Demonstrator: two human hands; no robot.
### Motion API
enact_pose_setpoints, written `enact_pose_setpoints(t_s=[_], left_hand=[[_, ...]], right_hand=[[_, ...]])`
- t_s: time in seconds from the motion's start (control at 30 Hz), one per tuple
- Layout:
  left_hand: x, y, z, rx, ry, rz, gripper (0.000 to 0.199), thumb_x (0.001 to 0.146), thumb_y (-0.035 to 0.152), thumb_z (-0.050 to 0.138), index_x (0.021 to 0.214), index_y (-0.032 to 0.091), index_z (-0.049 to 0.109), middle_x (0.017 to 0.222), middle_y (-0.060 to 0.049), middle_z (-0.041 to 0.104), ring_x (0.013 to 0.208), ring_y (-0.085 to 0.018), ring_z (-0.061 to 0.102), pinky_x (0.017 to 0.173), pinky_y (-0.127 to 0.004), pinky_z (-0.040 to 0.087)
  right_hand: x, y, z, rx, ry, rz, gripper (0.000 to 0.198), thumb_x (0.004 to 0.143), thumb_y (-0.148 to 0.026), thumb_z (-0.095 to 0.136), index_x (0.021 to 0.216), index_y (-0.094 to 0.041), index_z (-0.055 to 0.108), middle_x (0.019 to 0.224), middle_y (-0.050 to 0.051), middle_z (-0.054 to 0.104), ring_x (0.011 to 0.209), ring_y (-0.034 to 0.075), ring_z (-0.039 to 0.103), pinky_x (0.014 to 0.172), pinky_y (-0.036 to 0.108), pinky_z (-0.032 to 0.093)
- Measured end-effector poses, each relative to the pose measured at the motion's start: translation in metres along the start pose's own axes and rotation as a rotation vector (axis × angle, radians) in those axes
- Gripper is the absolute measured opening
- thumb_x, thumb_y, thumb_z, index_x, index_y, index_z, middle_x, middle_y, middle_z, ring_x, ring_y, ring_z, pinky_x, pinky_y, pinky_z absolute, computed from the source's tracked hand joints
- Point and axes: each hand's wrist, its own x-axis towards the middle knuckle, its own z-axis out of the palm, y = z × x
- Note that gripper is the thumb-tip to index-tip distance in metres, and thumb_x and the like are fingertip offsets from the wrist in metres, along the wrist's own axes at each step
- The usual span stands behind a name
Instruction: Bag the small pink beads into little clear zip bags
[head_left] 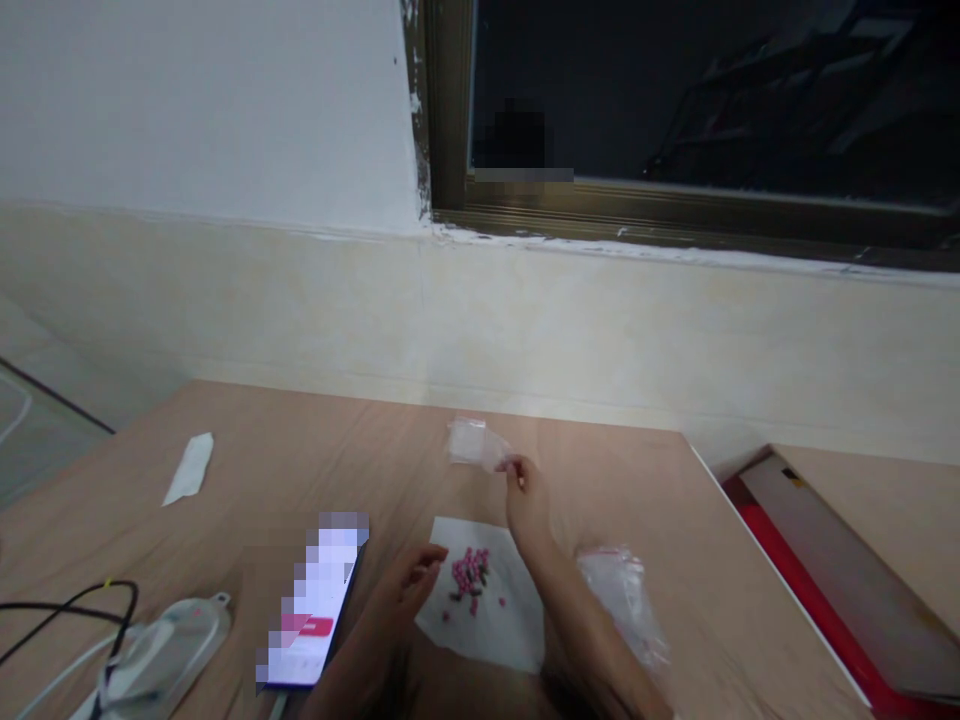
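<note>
Beyond the paper, my right hand (523,485) is closed, its fingertips pinching the edge of a small clear plastic bag (492,449). Another small clear zip bag (466,441) lies flat beside it, overlapping or touching; I cannot tell which. My left hand (417,578) hovers at the left edge of a white paper sheet (510,640), thumb and fingers apart, with nothing visible in it. On the sheet sits a cluster of small pink beads (469,568) with a few dark green pieces among them. Several pink beads lie loose around the cluster.
Right of my forearm lies a larger clear plastic bag (624,600). A lit phone (319,600) lies to the left, near a white power strip (176,650) with cables. Farther left is a white paper scrap (190,468). A red-edged box (810,600) stands past the table's right edge.
</note>
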Motion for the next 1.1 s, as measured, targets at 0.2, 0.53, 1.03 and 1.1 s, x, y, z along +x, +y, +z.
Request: enact_pose_setpoints(t_s=[0.2, 0.53, 1.03, 1.1], left_hand=[[-0.009, 0.014, 0.007, -0.094, -0.027, 0.069, 0.034, 0.074, 0.041, 0.048, 0.097, 0.017, 0.055, 0.094, -0.007, 0.060, 0.081, -0.018, 0.057, 0.073, -0.032, 0.045], [-0.044, 0.033, 0.016, -0.080, -0.100, 0.077, 0.026, 0.069, 0.034, 0.055, 0.086, 0.014, 0.056, 0.079, -0.004, 0.057, 0.063, -0.011, 0.052, 0.057, -0.024, 0.044], [-0.034, 0.050, 0.015, 0.050, -0.147, 0.091, 0.019, 0.068, 0.032, 0.056, 0.064, 0.013, 0.056, 0.061, 0.002, 0.054, 0.058, -0.011, 0.051, 0.056, -0.022, 0.042], [-0.033, 0.051, 0.017, 0.050, -0.178, 0.103, 0.018, 0.068, 0.031, 0.057, 0.064, 0.013, 0.056, 0.061, 0.001, 0.055, 0.060, -0.011, 0.052, 0.056, -0.022, 0.042]], right_hand=[[-0.077, 0.007, -0.042, 0.574, -0.379, 0.193, 0.016, 0.069, -0.033, 0.048, 0.067, -0.017, 0.053, 0.061, 0.000, 0.052, 0.054, 0.011, 0.046, 0.050, 0.022, 0.035], [-0.118, 0.019, -0.057, 0.642, -0.424, 0.237, 0.016, 0.068, -0.034, 0.051, 0.067, -0.018, 0.053, 0.061, -0.001, 0.051, 0.053, 0.010, 0.045, 0.049, 0.022, 0.035], [-0.122, -0.024, -0.057, 0.043, -0.024, 0.014, 0.021, 0.065, -0.031, 0.054, 0.080, -0.017, 0.051, 0.080, 0.004, 0.053, 0.070, 0.015, 0.047, 0.060, 0.027, 0.038], [-0.125, -0.035, -0.055, 0.057, -0.240, -0.054, 0.014, 0.068, -0.031, 0.053, 0.073, -0.018, 0.052, 0.073, 0.002, 0.055, 0.066, 0.014, 0.048, 0.058, 0.025, 0.037]])
